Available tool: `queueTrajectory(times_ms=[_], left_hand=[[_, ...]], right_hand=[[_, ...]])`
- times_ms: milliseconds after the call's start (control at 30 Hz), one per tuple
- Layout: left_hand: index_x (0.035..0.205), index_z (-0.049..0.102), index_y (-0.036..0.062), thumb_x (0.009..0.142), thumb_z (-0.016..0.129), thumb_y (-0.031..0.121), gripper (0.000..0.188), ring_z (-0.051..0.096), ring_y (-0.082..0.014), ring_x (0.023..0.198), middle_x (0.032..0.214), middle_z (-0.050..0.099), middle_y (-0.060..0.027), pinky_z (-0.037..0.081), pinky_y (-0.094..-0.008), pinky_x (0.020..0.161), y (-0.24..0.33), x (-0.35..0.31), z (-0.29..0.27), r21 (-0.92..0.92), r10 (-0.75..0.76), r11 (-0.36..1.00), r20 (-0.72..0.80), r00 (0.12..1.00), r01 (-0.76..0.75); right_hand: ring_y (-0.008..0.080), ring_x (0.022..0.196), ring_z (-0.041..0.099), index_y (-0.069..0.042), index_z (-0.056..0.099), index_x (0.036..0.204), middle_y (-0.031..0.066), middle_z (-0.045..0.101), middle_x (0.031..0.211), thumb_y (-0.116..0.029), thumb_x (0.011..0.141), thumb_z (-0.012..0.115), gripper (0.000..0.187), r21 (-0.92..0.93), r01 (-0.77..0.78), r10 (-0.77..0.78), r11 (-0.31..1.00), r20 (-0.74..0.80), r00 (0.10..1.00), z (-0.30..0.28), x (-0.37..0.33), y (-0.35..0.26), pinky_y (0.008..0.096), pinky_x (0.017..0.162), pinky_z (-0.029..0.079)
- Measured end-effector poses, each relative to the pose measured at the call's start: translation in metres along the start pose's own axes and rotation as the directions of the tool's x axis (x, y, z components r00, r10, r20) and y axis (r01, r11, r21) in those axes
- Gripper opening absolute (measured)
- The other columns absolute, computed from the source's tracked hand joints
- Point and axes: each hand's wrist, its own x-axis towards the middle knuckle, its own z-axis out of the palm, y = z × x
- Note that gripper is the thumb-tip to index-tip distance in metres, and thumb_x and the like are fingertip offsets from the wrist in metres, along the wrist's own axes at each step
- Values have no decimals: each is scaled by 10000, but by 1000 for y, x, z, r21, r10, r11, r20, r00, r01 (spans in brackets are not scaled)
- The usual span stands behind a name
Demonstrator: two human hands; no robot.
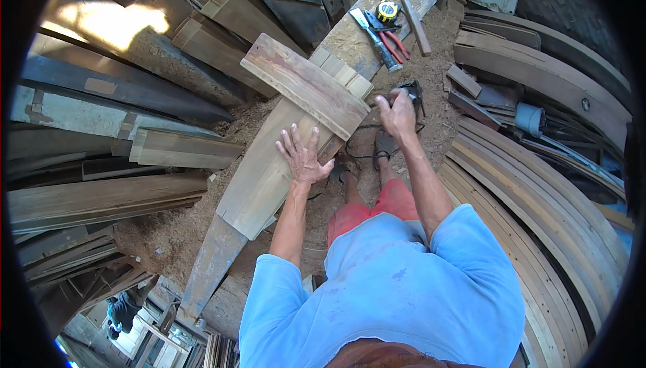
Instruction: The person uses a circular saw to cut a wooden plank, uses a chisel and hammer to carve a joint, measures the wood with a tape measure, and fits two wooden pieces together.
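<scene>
My left hand (304, 161) lies flat with fingers spread on a wide pale wooden board (259, 176), which rests lengthwise along a narrow bench (214, 260). A shorter plank (303, 85) lies crosswise on that board, just beyond my left fingers. To the right of the bench, my right hand (398, 114) is closed around a black tool (416, 94), apparently a corded power tool. Its exact kind is hidden by the hand. A black cord (363, 157) loops below it near my feet. Narrow wood pieces (350, 80) show beyond the crosswise plank.
On the bench's far end lie a yellow-black tape measure (387, 11), red-handled pliers (398, 46), a chisel-like tool (378, 44) and a hammer (414, 21). Planks (108, 196) lean at left; curved boards (531, 200) are stacked at right. Sawdust (165, 237) covers the floor. Another person (122, 313) is far off.
</scene>
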Motion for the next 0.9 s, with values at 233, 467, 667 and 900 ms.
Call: queueTrajectory(times_ms=[233, 467, 667, 900], left_hand=[[1642, 283, 355, 563, 922, 521, 1265, -12, -549, 1569, 1715, 62, -288, 13, -752, 1205, 0, 3, 1, 26, 15, 1000, -2, 1000, -15], [1645, 265, 379, 541, 937, 526, 1300, -19, -526, 1581, 1725, 44, -276, 12, -731, 1216, 0, 5, 1, 30, 8, 1000, -13, 1000, -7], [1647, 254, 386, 516, 944, 525, 1332, -23, -520, 1583, 1728, 38, -271, 11, -726, 1218, 1, 4, 2, 40, -9, 999, 2, 1000, 9], [1650, 233, 397, 509, 942, 517, 1349, -17, -523, 1582, 1727, 40, -274, 13, -724, 1220, 1, 3, 1, 46, -12, 999, 1, 1000, 12]], right_hand=[[443, 1198, 598, -56, 509, 1339, 242, 613, 1208, -397, 897, 770, 616, -420, 46, -76, 906, -54, 996, -14, 96, -24, 569, 983, 497], [444, 1100, 654, 0, 510, 1275, 260, 650, 1159, -205, 885, 691, 476, -393, 190, -193, 900, 32, 981, 1, 127, -11, 565, 927, 531], [465, 964, 642, 41, 523, 1254, 297, 646, 1052, -129, 889, 664, 427, -174, 392, -421, 904, -190, 887, -54, 144, -8, 562, 894, 507], [471, 1013, 662, 11, 555, 1165, 288, 677, 1081, -214, 911, 665, 356, -464, 75, -237, 883, -301, 924, -102, 263, 42, 570, 908, 520]])
